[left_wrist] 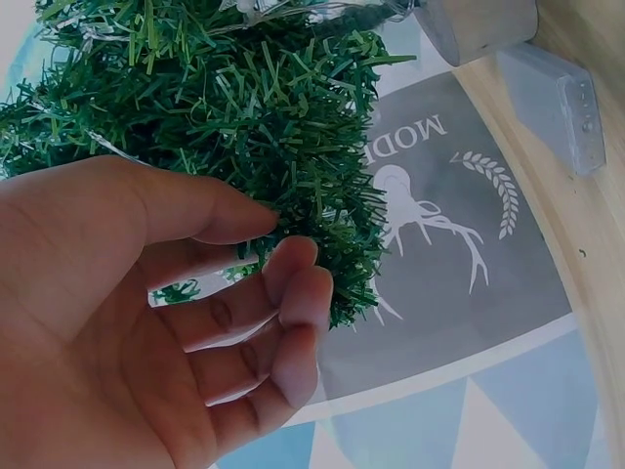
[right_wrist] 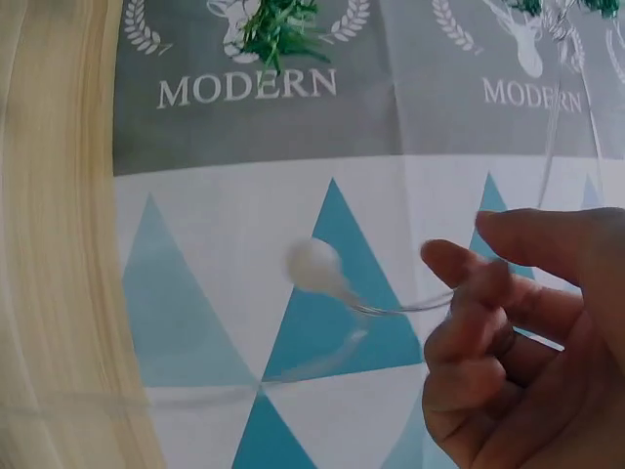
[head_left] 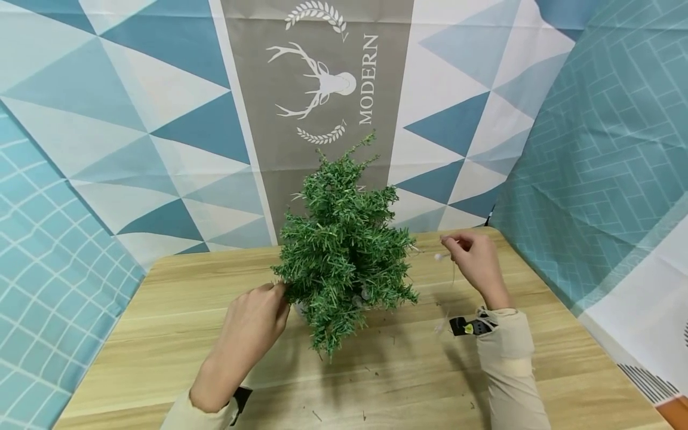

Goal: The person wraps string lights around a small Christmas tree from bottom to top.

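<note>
One green tree stood upright mid-frame. Left fingers, nearer, curled loosely at its left side, grip unclear; right fingers, farther out, frame right, pinched a light string.

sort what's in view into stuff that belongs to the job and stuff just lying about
Seems part of the job:
- green tree, left hand at its branches
- thin wire with white ball, held by right hand
- clear box near the tree, perhaps

Probably just about:
- loose scraps on the table
- printed cloth behind
</note>
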Tool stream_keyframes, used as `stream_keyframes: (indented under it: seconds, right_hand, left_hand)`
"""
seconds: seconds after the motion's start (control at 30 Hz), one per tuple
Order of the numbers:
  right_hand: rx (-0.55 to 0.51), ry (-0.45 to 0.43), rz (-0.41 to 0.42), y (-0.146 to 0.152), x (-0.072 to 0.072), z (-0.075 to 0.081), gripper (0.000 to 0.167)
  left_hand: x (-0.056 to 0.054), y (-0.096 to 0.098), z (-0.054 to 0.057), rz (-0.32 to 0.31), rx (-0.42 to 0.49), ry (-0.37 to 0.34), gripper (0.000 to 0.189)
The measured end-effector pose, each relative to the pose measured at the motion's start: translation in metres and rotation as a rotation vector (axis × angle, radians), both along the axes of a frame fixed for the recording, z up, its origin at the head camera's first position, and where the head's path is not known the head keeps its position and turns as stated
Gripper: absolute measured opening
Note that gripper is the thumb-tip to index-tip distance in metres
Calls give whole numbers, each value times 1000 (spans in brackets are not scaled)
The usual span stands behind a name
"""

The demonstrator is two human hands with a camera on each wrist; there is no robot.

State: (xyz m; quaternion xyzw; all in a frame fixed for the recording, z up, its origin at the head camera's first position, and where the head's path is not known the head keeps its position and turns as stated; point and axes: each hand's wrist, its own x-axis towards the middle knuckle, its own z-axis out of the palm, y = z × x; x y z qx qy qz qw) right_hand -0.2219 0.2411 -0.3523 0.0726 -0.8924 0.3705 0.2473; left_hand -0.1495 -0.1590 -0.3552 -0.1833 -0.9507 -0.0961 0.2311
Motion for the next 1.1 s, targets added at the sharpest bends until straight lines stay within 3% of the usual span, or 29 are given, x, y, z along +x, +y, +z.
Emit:
stream_keyframes:
  seconds: [0.2, 0.27, 0.43, 0.57, 0.7, 0.97, 1.1]
  right_hand:
    - [-62, 51, -24, 4, -2, -2, 24]
    - [-88, 73, -18, 2, -3, 0, 21]
    - [-180, 115, 34, -5, -6, 7, 28]
    - [-195, 119, 78, -5, -10, 14, 33]
    - [-154, 107, 107, -8, -18, 25, 32]
    - [-48, 88, 153, -25, -36, 53, 31]
    - [-1, 73, 202, -31, -44, 65, 28]
  left_hand:
    - [-1, -3, 2, -14, 26, -63, 5]
    - [-2, -6, 4, -25, 41, -92, 11]
    - [-2, -20, 15, -69, 111, -139, 28]
    - [-7, -32, 26, -101, 166, -137, 26]
    - [-23, -45, 32, -131, 190, -123, 21]
    - [-67, -67, 38, -188, 237, -80, 17]
    - [-90, -70, 42, -218, 277, -139, 18]
